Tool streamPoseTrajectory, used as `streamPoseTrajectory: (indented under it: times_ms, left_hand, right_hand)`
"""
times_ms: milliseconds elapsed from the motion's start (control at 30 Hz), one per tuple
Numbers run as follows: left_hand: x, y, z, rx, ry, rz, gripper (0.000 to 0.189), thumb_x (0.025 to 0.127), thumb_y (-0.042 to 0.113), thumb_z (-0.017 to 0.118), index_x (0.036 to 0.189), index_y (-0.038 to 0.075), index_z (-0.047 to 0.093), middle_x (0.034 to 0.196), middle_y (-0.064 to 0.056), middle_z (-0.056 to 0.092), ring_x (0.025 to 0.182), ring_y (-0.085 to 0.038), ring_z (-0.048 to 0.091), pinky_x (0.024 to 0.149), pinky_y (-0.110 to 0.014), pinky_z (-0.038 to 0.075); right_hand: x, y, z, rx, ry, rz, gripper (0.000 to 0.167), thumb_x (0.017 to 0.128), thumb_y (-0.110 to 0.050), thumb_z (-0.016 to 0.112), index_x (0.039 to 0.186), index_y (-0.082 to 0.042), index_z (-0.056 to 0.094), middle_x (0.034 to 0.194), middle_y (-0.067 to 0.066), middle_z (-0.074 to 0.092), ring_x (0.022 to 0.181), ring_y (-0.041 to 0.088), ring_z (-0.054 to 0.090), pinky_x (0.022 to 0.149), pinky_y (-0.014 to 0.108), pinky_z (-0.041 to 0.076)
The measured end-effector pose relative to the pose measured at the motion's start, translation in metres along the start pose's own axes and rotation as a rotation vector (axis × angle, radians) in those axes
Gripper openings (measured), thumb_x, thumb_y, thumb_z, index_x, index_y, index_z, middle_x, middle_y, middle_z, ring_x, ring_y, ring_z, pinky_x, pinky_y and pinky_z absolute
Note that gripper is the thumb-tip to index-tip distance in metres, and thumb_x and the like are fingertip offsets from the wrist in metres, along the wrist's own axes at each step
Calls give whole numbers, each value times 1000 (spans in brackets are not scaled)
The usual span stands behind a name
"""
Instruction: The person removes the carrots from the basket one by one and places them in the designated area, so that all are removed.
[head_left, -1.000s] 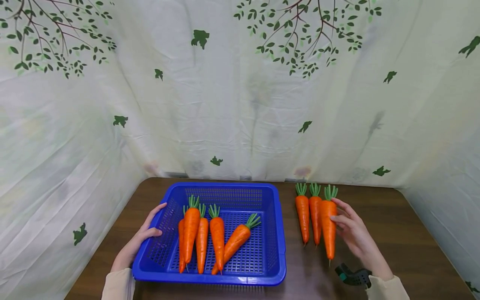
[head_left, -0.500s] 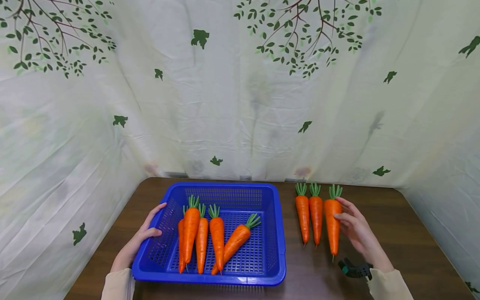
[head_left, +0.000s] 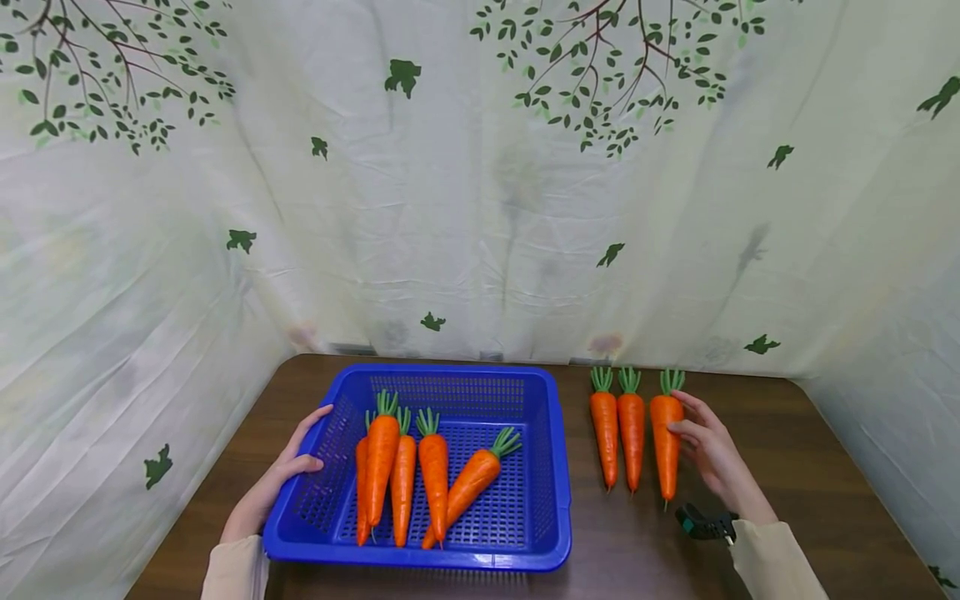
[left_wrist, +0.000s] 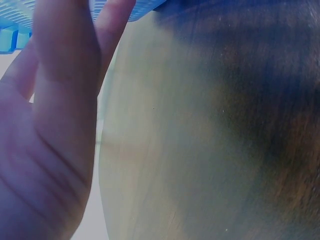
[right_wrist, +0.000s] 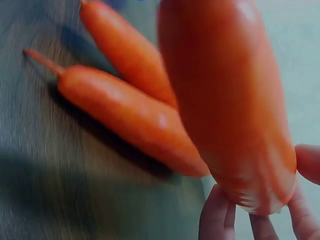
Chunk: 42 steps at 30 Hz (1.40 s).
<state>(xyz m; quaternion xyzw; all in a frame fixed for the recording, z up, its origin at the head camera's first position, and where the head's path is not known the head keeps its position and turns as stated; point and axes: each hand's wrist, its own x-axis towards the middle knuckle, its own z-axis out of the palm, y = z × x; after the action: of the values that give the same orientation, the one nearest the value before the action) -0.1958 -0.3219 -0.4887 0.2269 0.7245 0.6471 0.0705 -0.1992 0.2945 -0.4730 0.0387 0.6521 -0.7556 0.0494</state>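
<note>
A blue plastic basket (head_left: pixel 551 500) stands on the table with several orange carrots (head_left: pixel 382 467) in it, their green tops toward the back. At its left side my left hand (head_left: pixel 273 479) grips the rim, with thumb and a finger reaching over the edge. In the left wrist view the fingers reach up to the basket's side (left_wrist: pixel 142 9). To the right of the basket, my right hand (head_left: pixel 716 458) pinches a carrot (head_left: pixel 665 442) near its green top. The right wrist view shows this carrot (right_wrist: pixel 225 100) close up, apart from the two lying carrots.
Two carrots (head_left: pixel 604 437) lie side by side on the dark wooden table (head_left: pixel 810 483), between the basket and the held carrot. A pale curtain (head_left: pixel 480 208) printed with leaves hangs behind and at both sides. A dark wrist strap (head_left: pixel 705 523) is on the right wrist.
My right hand has moved the held carrot slightly to the right, away from the two lying carrots, and its tip sits a little farther back. The left hand and the basket have stayed put.
</note>
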Motion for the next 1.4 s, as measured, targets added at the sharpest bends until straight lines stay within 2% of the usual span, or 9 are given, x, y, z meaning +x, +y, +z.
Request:
streamPoseTrajectory:
  times_ms: [200,367,467,633,900,1100,1400]
  left_hand:
    - [0,-1,0,-7,-3,6,76,82,-1,41,152,19,18,133,2,35,112,-12,49,87,-28,43]
    - [1,-2,0,-11,-5,19,76,82,0,42,151,21,20,133,3,36,111,-12,50,86,-28,44]
    - [2,-2,0,0,-3,37,76,81,0,42,151,22,22,133,4,37,111,-11,50,86,-27,43]
    - [1,-3,0,11,3,29,75,82,1,42,150,22,23,132,5,37,111,-10,49,86,-27,43]
    - [0,-3,-1,6,5,7,74,83,2,42,151,20,20,132,5,37,111,-11,50,86,-28,44]
    - [2,-1,1,15,6,33,74,82,1,42,151,23,23,133,5,37,111,-11,49,86,-28,44]
    - [2,-1,1,11,10,25,73,83,2,42,150,27,24,132,6,36,110,-11,50,85,-29,44]
  right_hand:
    - [8,4,-3,-73,12,26,50,95,-8,52,142,-17,36,121,-5,42,90,7,57,81,32,43]
    - [14,7,-6,-123,15,44,60,95,-7,51,148,-8,24,142,13,27,91,6,55,82,33,43]
    - [17,8,-7,-141,14,46,62,95,-7,50,149,-4,20,148,19,18,90,6,55,82,32,43]
    - [20,13,-9,-192,21,56,63,95,-6,51,149,-1,20,148,22,20,90,4,53,83,30,42]
    - [24,16,-8,-233,29,37,64,92,-3,52,148,2,21,149,25,18,91,3,52,85,35,42]
    - [27,17,-8,-251,47,37,64,91,-3,53,147,3,24,149,25,19,89,1,53,82,30,43]
    - [31,18,-7,-313,72,33,62,91,-2,54,146,4,26,147,27,23,88,2,53,77,26,48]
